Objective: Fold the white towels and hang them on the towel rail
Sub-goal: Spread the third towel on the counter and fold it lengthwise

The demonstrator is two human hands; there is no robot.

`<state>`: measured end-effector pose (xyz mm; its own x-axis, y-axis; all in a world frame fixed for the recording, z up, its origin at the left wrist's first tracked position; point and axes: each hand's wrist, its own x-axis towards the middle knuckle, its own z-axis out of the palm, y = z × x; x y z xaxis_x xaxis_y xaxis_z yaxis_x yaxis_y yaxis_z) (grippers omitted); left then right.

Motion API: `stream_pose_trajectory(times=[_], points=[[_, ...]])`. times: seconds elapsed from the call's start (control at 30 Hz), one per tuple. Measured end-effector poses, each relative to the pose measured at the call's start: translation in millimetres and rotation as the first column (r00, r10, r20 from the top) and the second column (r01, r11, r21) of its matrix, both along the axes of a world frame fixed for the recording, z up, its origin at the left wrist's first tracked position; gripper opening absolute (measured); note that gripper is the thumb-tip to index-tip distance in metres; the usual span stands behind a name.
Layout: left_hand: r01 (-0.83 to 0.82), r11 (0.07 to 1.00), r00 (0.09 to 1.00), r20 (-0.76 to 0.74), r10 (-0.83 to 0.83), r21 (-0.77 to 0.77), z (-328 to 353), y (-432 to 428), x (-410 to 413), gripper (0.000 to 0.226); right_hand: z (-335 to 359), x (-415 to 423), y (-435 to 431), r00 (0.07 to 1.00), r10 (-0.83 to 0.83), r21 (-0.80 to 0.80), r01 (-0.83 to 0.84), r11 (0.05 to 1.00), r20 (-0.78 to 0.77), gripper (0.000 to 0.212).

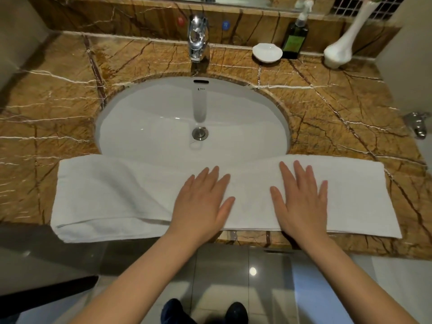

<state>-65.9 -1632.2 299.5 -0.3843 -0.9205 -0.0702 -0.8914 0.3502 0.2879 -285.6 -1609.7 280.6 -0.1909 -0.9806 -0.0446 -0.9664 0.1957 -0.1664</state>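
- Towel: white, folded into a long band, lying flat across the front of the tabletop, parallel to its front edge.
- Towel's far edge overlaps the near rim of the sink; its middle sags slightly over the basin.
- Left end of the towel is rumpled, with a layered fold showing at the near edge, and it juts a little past the tabletop's front. Right end lies flatter.
- Left hand: palm down on the towel just left of centre, fingers spread and straight. Grip fully open, nothing held.
- Right hand: palm down on the towel just right of centre, fingers spread. Grip fully open, nothing held.
- Hands lie side by side, apart, a bare strip of towel between them.
- Tabletop is brown veined marble. Tap stands behind the sink.
- Back right: white dish, dark pump bottle, white vase, in a row, well apart from the towel.
- Below: tiled floor and dark shoe tips.
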Motion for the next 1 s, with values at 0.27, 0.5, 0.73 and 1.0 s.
stream_pose_trajectory(times=[0.27,0.5,0.73,1.0], points=[[0.058,0.998,0.991,0.123,-0.061,0.033,-16,3,-20,0.063,3,-35,-3,0.998,-0.038,0.034,0.040,0.999,-0.059,0.066],[0.129,0.974,0.989,-0.049,-0.140,-0.185,0,24,63,0.053,12,-50,-1,0.999,-0.027,0.028,0.028,0.999,-0.043,0.061],[0.065,0.971,0.998,-0.002,-0.067,-0.231,-2,31,152,0.038,43,48,3,0.825,0.556,-0.293,-0.510,0.809,0.098,0.033],[0.141,0.955,0.990,0.046,-0.134,-0.260,11,15,149,0.028,48,161,-11,0.595,0.801,-0.264,-0.784,0.562,-0.062,0.023]])
